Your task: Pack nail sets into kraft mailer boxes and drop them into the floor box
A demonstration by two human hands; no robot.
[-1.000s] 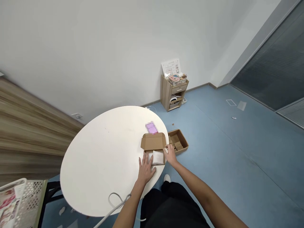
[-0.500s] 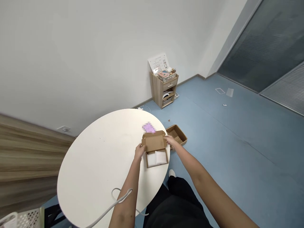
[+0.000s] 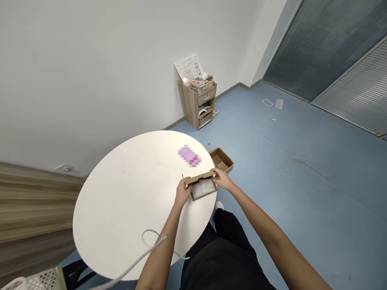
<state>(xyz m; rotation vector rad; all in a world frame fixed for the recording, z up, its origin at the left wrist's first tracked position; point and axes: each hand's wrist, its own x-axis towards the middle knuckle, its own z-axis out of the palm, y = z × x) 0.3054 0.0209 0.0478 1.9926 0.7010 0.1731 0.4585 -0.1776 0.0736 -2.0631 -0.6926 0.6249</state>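
A small brown cardboard box (image 3: pixel 206 197) sits near the right edge of the white round table (image 3: pixel 127 209), its hinged lid partly raised. White wrapping (image 3: pixel 203 187) lies inside it. My left hand (image 3: pixel 182 191) grips the lid's left end, thumb on the near side. On the right end of the lid, my right hand (image 3: pixel 221 178) has its fingers closed over the corner. Beyond the box a blurred pink-purple item (image 3: pixel 189 155) rests on the table.
On the floor past the table's right edge stands an open brown cardboard box (image 3: pixel 227 156). A wooden cabinet (image 3: pixel 188 100) by the wall bears a basket (image 3: pixel 204 85). A grey cable (image 3: pixel 136 264) crosses near my left forearm.
Both hands have brought the box lid forward and down, from upright to partly over the wrapping. More of the pink-purple item shows behind it. The view has shifted slightly.
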